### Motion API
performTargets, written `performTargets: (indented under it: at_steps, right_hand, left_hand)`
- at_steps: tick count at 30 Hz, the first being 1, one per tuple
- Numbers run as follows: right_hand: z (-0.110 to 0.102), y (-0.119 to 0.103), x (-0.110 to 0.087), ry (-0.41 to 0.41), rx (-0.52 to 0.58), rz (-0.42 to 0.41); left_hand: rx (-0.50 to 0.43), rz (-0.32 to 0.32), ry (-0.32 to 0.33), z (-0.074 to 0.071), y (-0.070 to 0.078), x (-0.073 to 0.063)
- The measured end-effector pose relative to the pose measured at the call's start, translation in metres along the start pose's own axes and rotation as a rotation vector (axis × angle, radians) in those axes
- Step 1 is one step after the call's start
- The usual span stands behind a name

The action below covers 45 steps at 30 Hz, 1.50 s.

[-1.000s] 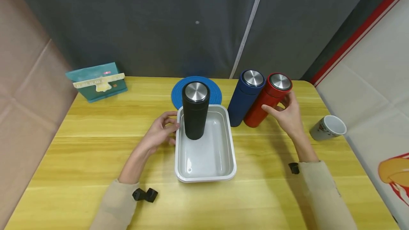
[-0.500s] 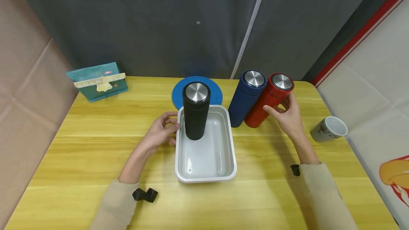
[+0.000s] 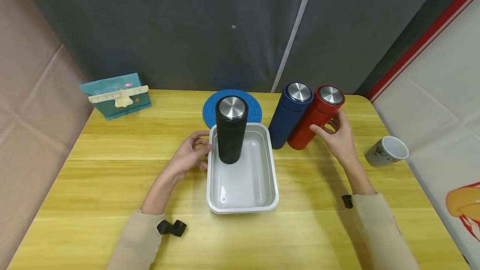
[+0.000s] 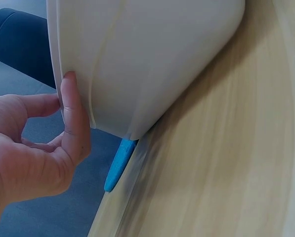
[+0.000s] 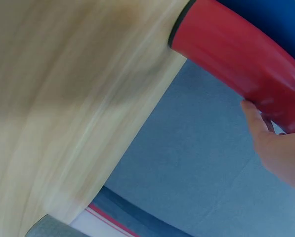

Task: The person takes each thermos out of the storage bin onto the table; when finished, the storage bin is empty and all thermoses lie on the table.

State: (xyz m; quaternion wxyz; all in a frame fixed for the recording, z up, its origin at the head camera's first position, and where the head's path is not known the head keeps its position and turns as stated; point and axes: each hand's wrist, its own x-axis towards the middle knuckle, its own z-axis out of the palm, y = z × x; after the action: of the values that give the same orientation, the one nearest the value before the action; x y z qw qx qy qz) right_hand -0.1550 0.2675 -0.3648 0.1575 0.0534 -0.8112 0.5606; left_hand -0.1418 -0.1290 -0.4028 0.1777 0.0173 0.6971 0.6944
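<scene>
A white rectangular plastic tub [image 3: 240, 209] stands on the table, with a black thermos flask [image 3: 231, 136] upright inside its far left part. My left hand [image 3: 189, 155] grips the tub's left rim, fingers bent against the outer wall; in the left wrist view, the left hand [image 4: 43, 143] has a fingertip on that wall and another digit at the rim. To the right, my right hand [image 3: 339, 134] holds a red thermos flask [image 3: 313, 118] by its right side. In the right wrist view the thumb lies along the red body; the other fingers are mostly hidden. Beside it stands a blue thermos flask [image 3: 286, 116].
Behind the tub lies a round blue mat [image 3: 255, 107]. A green packet with a cream clip [image 3: 120, 97] stands at the back left. At the right edge is a white patterned cup [image 3: 380, 153]. A dark curtain [image 3: 168, 32] hangs behind the table [image 3: 112, 170].
</scene>
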Motion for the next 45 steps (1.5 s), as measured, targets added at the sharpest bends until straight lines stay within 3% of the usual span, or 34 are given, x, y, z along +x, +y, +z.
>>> performTargets:
  at_steps: [9, 27, 33, 45]
  right_hand:
    - [-0.01, 0.005, -0.015, -0.018, -0.01, -0.018]
    - [-0.012, 0.001, -0.054, -0.106, 0.237, -0.041]
    - [0.0, -0.011, -0.059, -0.192, 0.283, -0.073]
    - [0.04, -0.04, -0.051, -0.385, 0.181, -0.148]
  left_hand:
    - [-0.012, 0.006, 0.001, 0.003, -0.001, 0.002]
    - [0.019, -0.009, 0.02, 0.001, 0.002, 0.0]
    - [0.015, -0.008, 0.016, 0.001, 0.0, 0.0]
    - [0.004, -0.004, 0.009, 0.001, -0.001, 0.001]
